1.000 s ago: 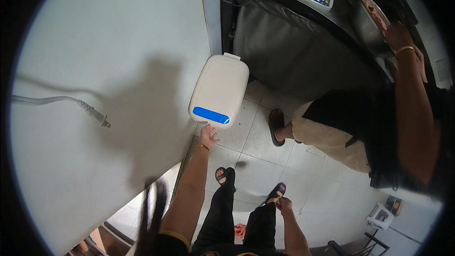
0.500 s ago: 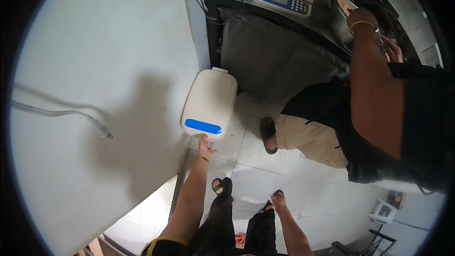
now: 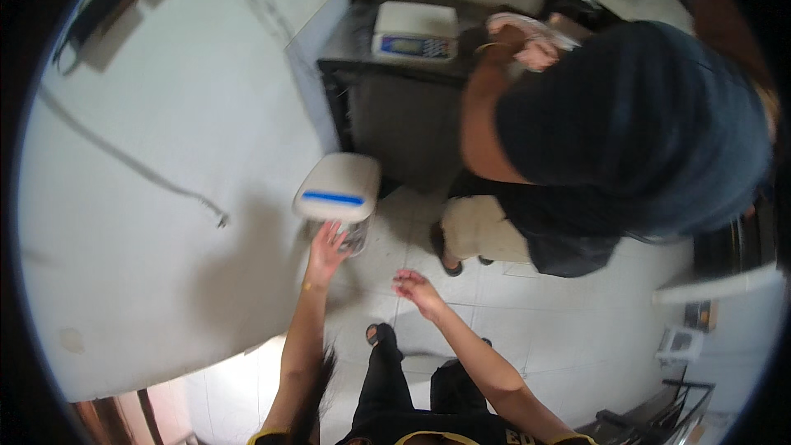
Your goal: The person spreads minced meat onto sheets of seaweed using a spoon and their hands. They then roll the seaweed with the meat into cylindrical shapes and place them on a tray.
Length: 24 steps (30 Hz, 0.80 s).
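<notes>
A lidded storage bin (image 3: 339, 175) stands on the floor against the wall. Its lid is cream with a blue strip along the front, and the body below looks see-through. My left hand (image 3: 326, 254) is at the bin's front, just under the lid's edge, fingers stretched out and apart; whether they touch the bin I cannot tell. Out in front of my body, right of the bin, my right hand (image 3: 420, 293) hangs in the air with loosely bent fingers. I see nothing held in it.
At the right a co-worker (image 3: 610, 115) in dark clothing leans over a counter, one hand at pinkish stuff (image 3: 535, 49). A digital scale (image 3: 414, 31) sits on the dark table (image 3: 350, 48). A loose cable (image 3: 156, 177) hangs along the left wall. A white stool (image 3: 681, 343) stands far right.
My right hand has risen from beside my leg to in front of me. My left hand stays at the bin's front. The view has tilted up, and the co-worker now leans closer over the counter.
</notes>
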Motion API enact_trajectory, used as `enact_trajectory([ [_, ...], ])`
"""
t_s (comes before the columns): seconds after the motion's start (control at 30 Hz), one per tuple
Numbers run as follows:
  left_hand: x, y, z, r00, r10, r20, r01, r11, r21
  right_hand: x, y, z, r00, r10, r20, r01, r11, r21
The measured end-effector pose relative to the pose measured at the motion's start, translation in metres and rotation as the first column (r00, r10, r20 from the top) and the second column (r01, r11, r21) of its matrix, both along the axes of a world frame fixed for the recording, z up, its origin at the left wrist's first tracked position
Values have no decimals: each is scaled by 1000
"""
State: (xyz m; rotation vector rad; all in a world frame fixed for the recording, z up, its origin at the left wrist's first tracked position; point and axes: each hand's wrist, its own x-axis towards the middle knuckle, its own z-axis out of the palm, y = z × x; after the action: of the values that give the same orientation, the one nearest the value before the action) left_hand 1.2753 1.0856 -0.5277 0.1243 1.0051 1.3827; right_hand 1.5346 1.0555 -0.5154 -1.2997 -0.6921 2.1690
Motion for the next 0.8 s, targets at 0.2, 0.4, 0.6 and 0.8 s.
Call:
enact_trajectory([
  [0.2,165,-134,77,747,-665,0,634,711,305,189,-69,81,992,6,123,-35,971,235],
  [0.4,406,-125,239,399,-762,-510,879,160,449,407,-109,257,845,-529,82,306,603,737],
  [0.6,558,-103,421,654,-453,-606,471,-383,795,524,-216,440,669,-732,-128,38,-138,990],
  [0.8,659,-140,512,649,-698,-302,157,-265,951,542,-253,515,763,-397,-511,273,-519,810],
])
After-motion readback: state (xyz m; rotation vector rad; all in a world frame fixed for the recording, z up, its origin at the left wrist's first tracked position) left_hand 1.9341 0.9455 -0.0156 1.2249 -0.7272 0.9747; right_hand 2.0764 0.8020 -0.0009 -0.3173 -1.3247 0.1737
